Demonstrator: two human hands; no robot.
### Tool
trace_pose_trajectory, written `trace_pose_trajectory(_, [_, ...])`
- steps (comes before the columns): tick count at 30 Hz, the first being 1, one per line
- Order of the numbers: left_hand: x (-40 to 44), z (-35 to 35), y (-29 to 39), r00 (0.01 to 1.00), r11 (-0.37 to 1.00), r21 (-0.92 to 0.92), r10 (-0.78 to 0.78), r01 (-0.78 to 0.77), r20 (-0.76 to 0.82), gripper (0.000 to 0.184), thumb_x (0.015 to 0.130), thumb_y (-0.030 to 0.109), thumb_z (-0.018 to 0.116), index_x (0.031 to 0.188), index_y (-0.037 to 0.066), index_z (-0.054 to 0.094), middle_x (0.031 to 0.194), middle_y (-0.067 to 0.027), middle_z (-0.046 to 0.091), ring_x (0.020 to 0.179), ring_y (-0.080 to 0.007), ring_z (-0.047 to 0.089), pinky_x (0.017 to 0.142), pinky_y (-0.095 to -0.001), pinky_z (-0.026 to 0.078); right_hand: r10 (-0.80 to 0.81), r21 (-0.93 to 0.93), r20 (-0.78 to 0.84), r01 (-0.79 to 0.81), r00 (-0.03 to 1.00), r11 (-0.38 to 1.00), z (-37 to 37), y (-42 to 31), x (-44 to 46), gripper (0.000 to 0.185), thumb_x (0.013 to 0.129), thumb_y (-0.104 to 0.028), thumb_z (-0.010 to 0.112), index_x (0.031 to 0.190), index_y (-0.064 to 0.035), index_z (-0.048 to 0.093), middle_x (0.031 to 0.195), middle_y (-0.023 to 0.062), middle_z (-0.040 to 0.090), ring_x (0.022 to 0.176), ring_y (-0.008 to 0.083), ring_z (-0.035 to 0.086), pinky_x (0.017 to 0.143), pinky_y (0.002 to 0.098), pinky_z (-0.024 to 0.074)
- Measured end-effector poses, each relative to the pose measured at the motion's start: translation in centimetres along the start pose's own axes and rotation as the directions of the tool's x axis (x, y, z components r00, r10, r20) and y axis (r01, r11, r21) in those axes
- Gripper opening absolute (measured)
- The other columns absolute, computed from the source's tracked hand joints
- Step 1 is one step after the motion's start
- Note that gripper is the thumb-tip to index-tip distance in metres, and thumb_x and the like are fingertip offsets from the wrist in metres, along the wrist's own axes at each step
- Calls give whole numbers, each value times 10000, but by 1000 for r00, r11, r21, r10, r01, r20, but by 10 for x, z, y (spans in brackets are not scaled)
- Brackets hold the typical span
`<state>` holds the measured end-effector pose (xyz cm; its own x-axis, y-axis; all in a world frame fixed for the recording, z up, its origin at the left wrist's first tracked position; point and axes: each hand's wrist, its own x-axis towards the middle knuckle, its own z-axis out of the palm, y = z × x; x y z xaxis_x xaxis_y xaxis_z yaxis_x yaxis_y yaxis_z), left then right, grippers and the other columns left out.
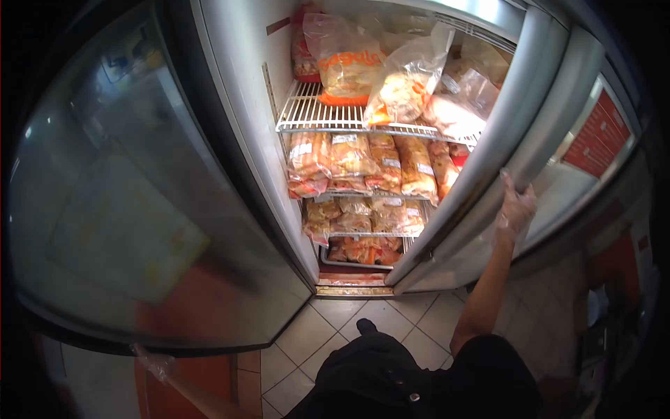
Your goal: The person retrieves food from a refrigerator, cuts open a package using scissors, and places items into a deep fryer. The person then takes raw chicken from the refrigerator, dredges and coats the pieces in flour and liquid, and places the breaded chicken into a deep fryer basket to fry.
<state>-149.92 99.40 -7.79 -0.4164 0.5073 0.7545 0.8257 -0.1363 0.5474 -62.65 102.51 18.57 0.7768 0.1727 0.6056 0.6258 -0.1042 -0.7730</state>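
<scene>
A tall fridge stands open, its glass door swung out to the left. My left hand, in a clear plastic glove, is at that door's lower edge; its grip is hard to make out. My right hand, also gloved, is at the long grey edge of the right door, fingers pointing up and slightly bent. Inside, a wire shelf bears a bag with orange lettering and a clear bag. Wrapped meat packs lie on the shelf below.
Lower shelves hold more packs and a tray of meat. Pale floor tiles lie before the fridge. A red sign shows at the right, and dark items stand at the lower right.
</scene>
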Motion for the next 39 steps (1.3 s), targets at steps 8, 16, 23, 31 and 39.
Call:
trace_pose_trajectory(8, [17, 10, 13, 934, 927, 188, -345, 324, 90, 517, 1010, 223, 329, 1519, 140, 295, 1544, -109, 342, 1401, -244, 365, 1150, -390, 302, 1, -156, 132, 20, 991, 987, -8, 36, 5, 573, 764, -408, 786, 1130, 18, 671, 1062, 164, 708, 968, 280, 661, 872, 362, 481])
trace_pose_trajectory(16, [51, -11, 190, 446, 438, -100, -890, 893, 88, 549, 997, 418, 376, 1480, 160, 417, 1486, -60, 448, 1234, -214, 536, 830, -326, 501, 26, -324, 99, 7, 995, 946, -43, 46, 1, 609, 760, -444, 781, 1126, 28, 668, 1078, 164, 700, 971, 265, 650, 888, 365, 476])
trace_pose_trajectory(23, [-18, -43, 87, 978, 900, 422, -173, 107, 120, 505, 979, 271, 476, 1412, 16, 423, 1321, -207, 506, 1205, -328, 506, 1051, -435, 401, 136, -99, -287, -170, 948, 980, -242, 34, -73, 632, 804, -472, 762, 1187, 14, 636, 1130, 119, 679, 1063, 228, 602, 956, 335, 427])
trace_pose_trajectory(31, [-67, -57, 171, 889, 752, 481, 424, -452, 172, 761, 830, 133, 651, 1497, 120, 285, 1374, -161, 446, 1146, -358, 539, 1037, -501, 412, -395, -617, -698, -222, 597, 755, -322, 61, -27, 563, 927, -307, 655, 1352, 7, 461, 1238, 170, 602, 1090, 246, 605, 876, 288, 514])
trace_pose_trajectory(39, [-137, -98, 218, 688, 419, 634, 679, -649, 256, 691, 961, 276, 547, 1546, 220, 182, 1523, -88, 295, 1115, -393, 529, 1029, -606, 390, 72, -146, 338, -23, 938, 989, -133, 285, 36, 339, 961, -177, 566, 1252, -8, 604, 1203, 122, 650, 1115, 230, 607, 998, 365, 446])
